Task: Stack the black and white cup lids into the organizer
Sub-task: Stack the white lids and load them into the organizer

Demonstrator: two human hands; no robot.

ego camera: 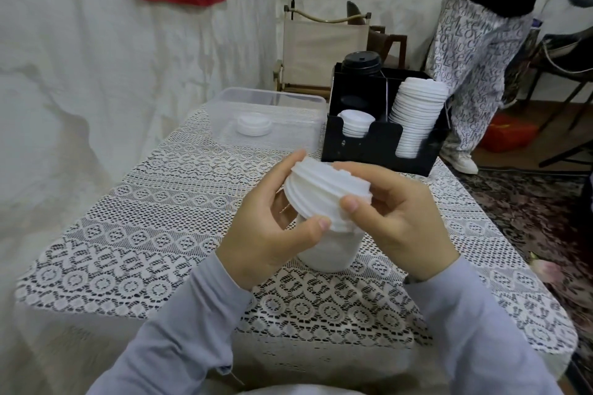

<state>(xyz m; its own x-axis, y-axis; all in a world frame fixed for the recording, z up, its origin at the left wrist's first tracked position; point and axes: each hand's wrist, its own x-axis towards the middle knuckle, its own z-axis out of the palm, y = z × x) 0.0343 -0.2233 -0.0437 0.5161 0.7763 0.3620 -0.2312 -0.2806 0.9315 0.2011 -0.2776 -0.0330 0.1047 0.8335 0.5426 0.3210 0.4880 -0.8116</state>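
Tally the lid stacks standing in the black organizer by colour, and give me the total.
White: 2, the tall white stack on the right and the short white stack at the front left.
Black: 2, the tall black stack at the back left and the low black stack just in front of it.
Total: 4

Tilted white lid stack (324, 192), hand-held

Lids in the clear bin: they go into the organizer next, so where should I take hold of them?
Come from straight above, since the walls of the bin block the sides. The lids lie flat as a short stack, so set your grip on the bottom rim at opposite edges; that should lift them all together.
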